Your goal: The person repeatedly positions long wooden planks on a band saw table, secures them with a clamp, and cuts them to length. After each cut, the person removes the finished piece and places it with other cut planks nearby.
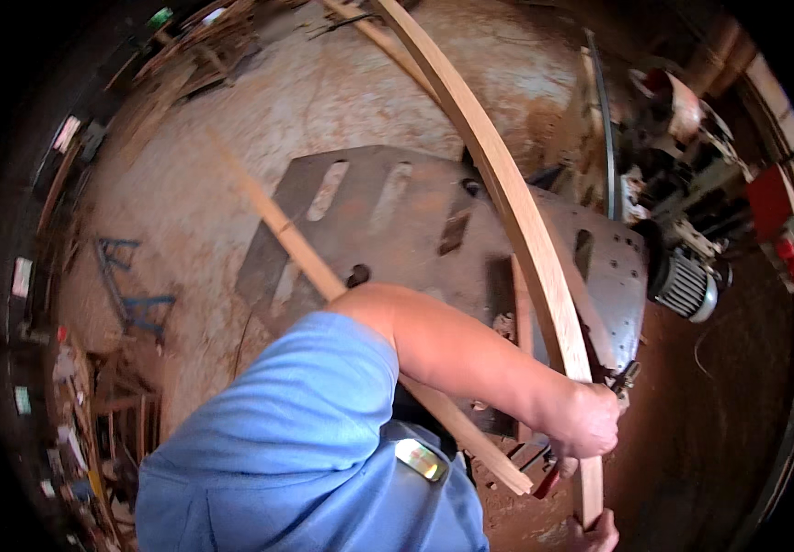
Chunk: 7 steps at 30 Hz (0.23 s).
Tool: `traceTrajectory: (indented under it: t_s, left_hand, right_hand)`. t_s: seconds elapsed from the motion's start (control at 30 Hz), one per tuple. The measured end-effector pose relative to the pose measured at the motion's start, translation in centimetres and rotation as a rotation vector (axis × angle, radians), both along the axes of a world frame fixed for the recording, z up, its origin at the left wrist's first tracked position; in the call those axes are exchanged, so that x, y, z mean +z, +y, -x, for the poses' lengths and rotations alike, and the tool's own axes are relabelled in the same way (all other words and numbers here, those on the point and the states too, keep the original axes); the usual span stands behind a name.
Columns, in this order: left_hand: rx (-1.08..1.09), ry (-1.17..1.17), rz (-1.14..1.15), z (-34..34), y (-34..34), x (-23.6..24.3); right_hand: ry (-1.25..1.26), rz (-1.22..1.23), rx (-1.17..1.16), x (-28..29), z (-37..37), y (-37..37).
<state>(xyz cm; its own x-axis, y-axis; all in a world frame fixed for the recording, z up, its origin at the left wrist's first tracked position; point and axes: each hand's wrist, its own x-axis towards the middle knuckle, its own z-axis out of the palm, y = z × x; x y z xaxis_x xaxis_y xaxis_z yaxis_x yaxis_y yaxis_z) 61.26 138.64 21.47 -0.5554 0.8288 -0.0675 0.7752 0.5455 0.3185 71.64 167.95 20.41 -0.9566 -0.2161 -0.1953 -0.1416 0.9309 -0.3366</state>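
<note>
Here, left hand clenched around long wooden strip, right hand gripping its lower end, over metal machine table

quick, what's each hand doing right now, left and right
Left hand: closed around the long wooden strip, near its lower end.
Right hand: gripping the very bottom end of the same strip, mostly cut off by the picture's edge.

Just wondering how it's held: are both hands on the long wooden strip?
Yes, the left hand and right hand both grip the strip near its lower end.

smooth pale wood strip, rusty matt metal table
</note>
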Motion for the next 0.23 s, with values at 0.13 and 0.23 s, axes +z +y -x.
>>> traceTrajectory:
  t_s: [0.13,0.23]
  left_hand:
    - [0.164,-0.037,0.028,-6.5,-7.3,-3.5]
    - [0.254,-0.101,-0.019,-11.1,-9.9,-4.9]
  right_hand:
    - [0.140,-0.009,0.186,-6.8,-4.0,1.8]
    - [0.137,0.109,0.178,-9.2,-5.1,3.0]
